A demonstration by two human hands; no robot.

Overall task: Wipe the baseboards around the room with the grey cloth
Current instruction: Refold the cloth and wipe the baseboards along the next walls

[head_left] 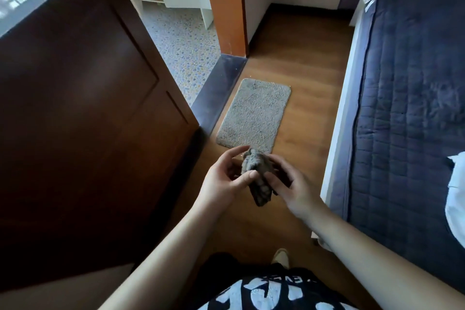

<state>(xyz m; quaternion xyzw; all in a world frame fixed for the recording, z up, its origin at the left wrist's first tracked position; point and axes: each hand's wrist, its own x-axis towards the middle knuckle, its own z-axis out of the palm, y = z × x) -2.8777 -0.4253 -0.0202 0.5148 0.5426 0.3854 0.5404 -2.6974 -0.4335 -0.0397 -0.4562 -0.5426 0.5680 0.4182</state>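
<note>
The grey cloth (pixel 256 178) is bunched into a small wad and held in front of me above the wooden floor. My left hand (pixel 226 178) pinches it from the left, thumb on top and fingers curled behind. My right hand (pixel 294 186) holds it from the right with fingers wrapped under the wad. A dark baseboard (pixel 259 29) runs along the white wall at the far end of the room, past the orange door frame, and continues along the back wall.
A dark brown open door (pixel 88 121) fills the left side. A grey mat (pixel 254 113) lies beside the dark threshold (pixel 216 90) of a pebble-tiled room. A bed with a blue quilt (pixel 407 95) lines the right, leaving a narrow strip of wooden floor.
</note>
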